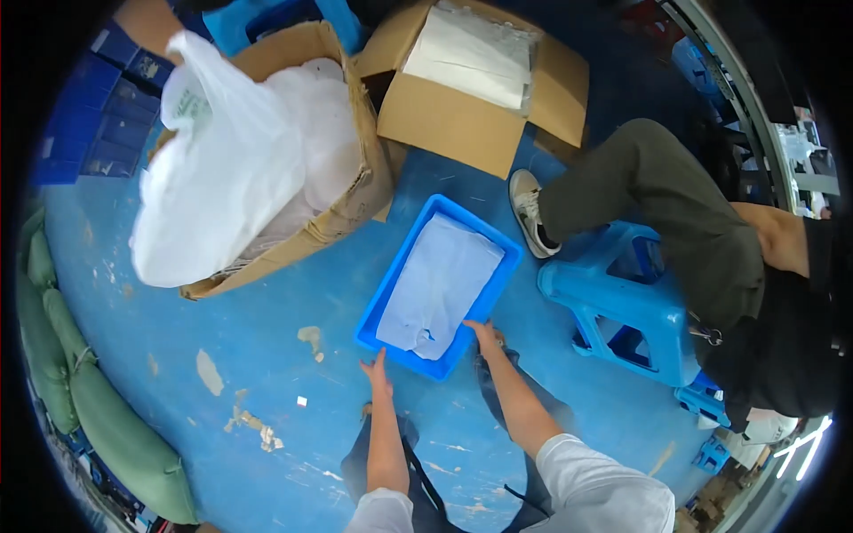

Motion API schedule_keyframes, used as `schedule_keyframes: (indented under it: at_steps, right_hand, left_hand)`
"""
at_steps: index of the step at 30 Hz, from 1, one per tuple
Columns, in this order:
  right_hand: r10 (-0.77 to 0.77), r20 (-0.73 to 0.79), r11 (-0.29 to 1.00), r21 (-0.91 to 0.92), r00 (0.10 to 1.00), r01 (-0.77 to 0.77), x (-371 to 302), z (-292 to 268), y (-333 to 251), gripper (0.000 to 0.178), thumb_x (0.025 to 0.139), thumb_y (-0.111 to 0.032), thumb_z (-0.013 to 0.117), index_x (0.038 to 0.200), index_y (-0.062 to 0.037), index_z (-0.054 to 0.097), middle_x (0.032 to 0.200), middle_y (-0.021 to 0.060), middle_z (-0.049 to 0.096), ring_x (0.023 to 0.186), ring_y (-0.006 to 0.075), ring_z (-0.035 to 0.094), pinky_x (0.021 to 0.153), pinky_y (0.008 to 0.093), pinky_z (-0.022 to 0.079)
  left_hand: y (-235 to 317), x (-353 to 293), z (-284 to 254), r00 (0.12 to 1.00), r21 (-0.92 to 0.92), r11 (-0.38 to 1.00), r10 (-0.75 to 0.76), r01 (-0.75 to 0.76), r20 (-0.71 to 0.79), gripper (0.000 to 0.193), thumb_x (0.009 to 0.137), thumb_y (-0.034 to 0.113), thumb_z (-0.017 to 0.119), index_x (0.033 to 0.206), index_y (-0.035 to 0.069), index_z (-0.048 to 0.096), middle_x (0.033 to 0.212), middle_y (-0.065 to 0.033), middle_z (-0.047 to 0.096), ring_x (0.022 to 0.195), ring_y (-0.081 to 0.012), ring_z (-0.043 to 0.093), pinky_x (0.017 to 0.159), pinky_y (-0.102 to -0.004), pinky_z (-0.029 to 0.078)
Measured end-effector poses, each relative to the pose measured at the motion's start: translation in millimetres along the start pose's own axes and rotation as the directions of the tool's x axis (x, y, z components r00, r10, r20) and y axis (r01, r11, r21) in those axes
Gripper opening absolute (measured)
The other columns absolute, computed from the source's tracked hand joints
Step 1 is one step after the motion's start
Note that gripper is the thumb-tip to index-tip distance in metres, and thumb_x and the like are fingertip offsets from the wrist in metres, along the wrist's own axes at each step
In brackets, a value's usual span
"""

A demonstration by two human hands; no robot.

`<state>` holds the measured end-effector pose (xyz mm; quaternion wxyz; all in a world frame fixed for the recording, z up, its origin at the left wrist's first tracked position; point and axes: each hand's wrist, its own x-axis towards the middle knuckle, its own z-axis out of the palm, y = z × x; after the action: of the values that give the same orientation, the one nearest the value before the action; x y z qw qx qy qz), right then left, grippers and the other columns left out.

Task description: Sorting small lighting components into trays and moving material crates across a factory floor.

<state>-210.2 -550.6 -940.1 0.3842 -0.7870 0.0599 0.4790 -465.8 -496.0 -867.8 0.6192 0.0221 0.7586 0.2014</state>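
Note:
A blue plastic tray (pixel 429 218) lies at an angle in front of me, with a stack of pale blue-white sheets (pixel 442 275) inside. The top sheet has a small rumpled or torn spot near its close end. My left hand (pixel 379 375) is at the tray's near left corner, fingers spread and its thumb against the rim. At the right side near the close end, my right hand (pixel 485 335) has its thumb at the rim and its other fingers stretched outside. Whether either hand bears any weight of the tray is hidden.
A worn carton (pixel 346 209) with a white plastic bag (pixel 222 160) stands far left, another person's arm (pixel 147 27) above it. Behind the tray is an open carton (pixel 453 124) of white sheets. A seated person's leg (pixel 604 178) and a blue stool (pixel 622 298) flank the right; green sacks (pixel 115 426) lie left.

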Motion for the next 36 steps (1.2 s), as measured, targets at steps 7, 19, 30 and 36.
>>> schedule_keyframes:
  at_steps: [7, 19, 30, 36]
  right_hand:
    - [0.201, 0.223, 0.963, 0.132, 0.954, -0.234, -21.7, 17.0, -7.9, 0.019, 0.055, -0.008, 0.058, 0.071, -0.0079, 0.047, 0.077, 0.0042, 0.045, 0.074, 0.0184, 0.042, 0.062, 0.0307, 0.036]
    - [0.268, 0.49, 0.962, -0.086, 0.829, -0.26, -191.6, -74.1, -58.2, 0.016, 0.049, -0.001, 0.046, 0.064, -0.0061, 0.042, 0.072, 0.0076, 0.042, 0.071, 0.023, 0.043, 0.064, 0.037, 0.04]
    - [0.344, 0.505, 0.866, -0.496, 0.792, -0.06, -424.4, -63.2, -157.4, 0.03, 0.047, -0.002, 0.046, 0.077, -0.005, 0.043, 0.081, 0.0088, 0.043, 0.076, 0.0256, 0.041, 0.071, 0.0368, 0.037]
    - [0.434, 0.724, 0.84, -0.54, 0.536, 0.05, -594.6, 40.4, -118.4, 0.026, 0.053, -0.008, 0.047, 0.078, -0.0059, 0.044, 0.085, 0.0082, 0.044, 0.082, 0.0234, 0.041, 0.073, 0.0363, 0.037]
  left_hand:
    - [-19.0, 49.9, 3.3, 0.951, -0.224, 0.952, 0.25, -0.208, 0.179, 0.051, 0.059, 0.007, 0.054, 0.106, 0.009, 0.035, 0.095, -0.0054, 0.046, 0.078, -0.0161, 0.045, 0.058, -0.0292, 0.036]
    - [-74.8, -139.3, -68.0, 0.975, -0.695, 0.717, 0.191, -0.059, 0.115, 0.074, 0.055, 0.017, 0.062, 0.11, 0.008, 0.014, 0.097, -0.0153, 0.04, 0.089, -0.0253, 0.041, 0.074, -0.0362, 0.037]
    - [-75.5, -378.5, -207.4, 0.96, -0.69, 0.677, 0.259, -0.256, -0.103, 0.094, 0.048, 0.031, 0.07, 0.119, 0.0, 0.016, 0.111, -0.0166, 0.034, 0.096, -0.0252, 0.041, 0.075, -0.0348, 0.037]
    - [-72.3, -458.7, -362.8, 0.908, -0.757, 0.502, 0.255, -0.419, -0.333, 0.081, 0.055, 0.028, 0.066, 0.117, 0.007, 0.017, 0.095, -0.0109, 0.041, 0.083, -0.0191, 0.044, 0.066, -0.0326, 0.039]
